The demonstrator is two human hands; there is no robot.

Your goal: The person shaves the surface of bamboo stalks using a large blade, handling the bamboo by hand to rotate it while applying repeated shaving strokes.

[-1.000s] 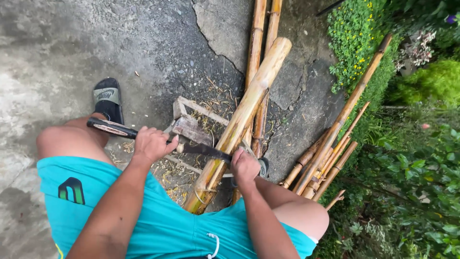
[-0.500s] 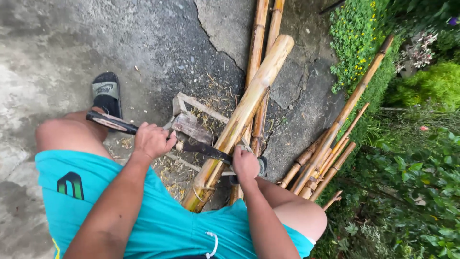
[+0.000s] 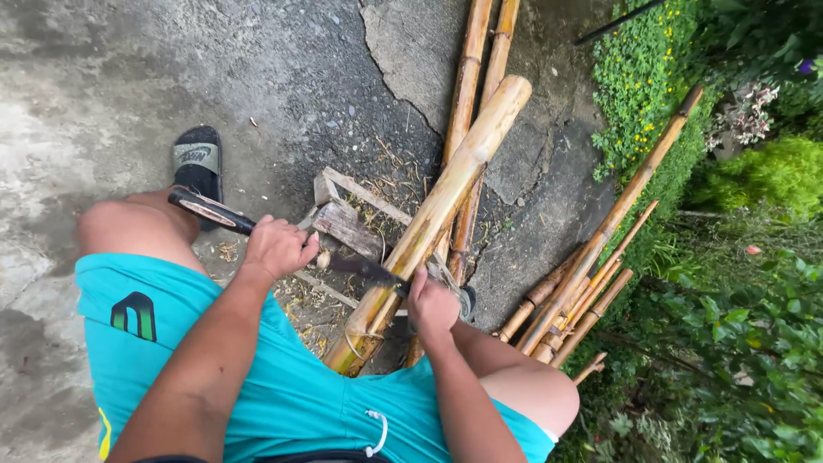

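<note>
Left hand [image 3: 279, 249]: fist closed around the handle end of a long knife [image 3: 257, 230]; the dark grip juts out past the knuckles over the left knee.
Right hand [image 3: 431, 304]: fingers curled over the far end of the blade, just where it meets the thick bamboo pole [image 3: 437, 214]; the palm presses down on the steel.
Knife: spans between both hands, edge laid across the pole's lower part, near its cut end.
Thick bamboo pole: slants away from the lap, its near end between the thighs, its far end propped over two thinner poles [image 3: 476, 111] beyond the right hand.
Wooden block [image 3: 347, 225]: on the concrete floor just past the left hand, under the blade's line, amid chips.
Slip risk: the round, smooth pole may roll; the blade could then skate toward the right hand's fingers or the bare thighs [image 3: 531, 390].
Footing risk: the left foot wears only a sandal [image 3: 197, 163], close to the handle's swing.
Bundle of canes [image 3: 591, 274]: right of the right hand; a jolt could shift them.
</note>
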